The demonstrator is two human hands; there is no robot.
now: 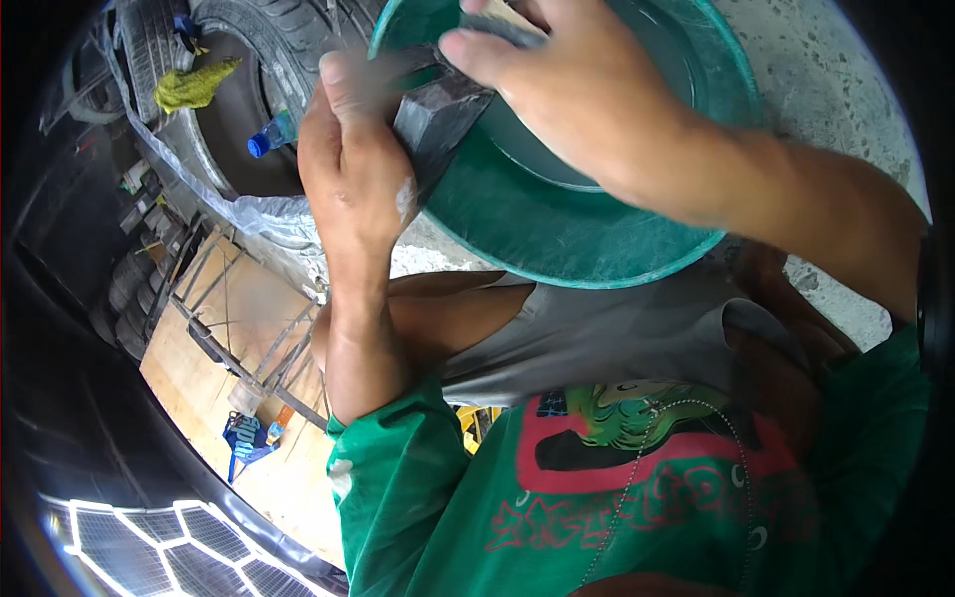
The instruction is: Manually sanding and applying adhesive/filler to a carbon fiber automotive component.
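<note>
Above a large green basin (587,271) holding cloudy water, my left hand (358,164) is closed round a dark grey angular piece (443,114). Its faceted end points toward me, and its far part is blurred and partly covered by my hands. My right hand (557,85) comes across from the right, its fingers closed on a brush-like tool (507,28) with a pale top and a dark lower edge. The tool is at the far end of the dark piece; whether they touch is hard to tell. Greyish residue marks my left wrist.
Tires (224,99) lie at the far left, with a yellow-green cloth (197,86) and a blue-capped bottle (271,136) on them. Clear plastic sheeting (264,214) runs along them. A wooden board (224,368) with metal rods is at left. Concrete floor (846,90) shows at right.
</note>
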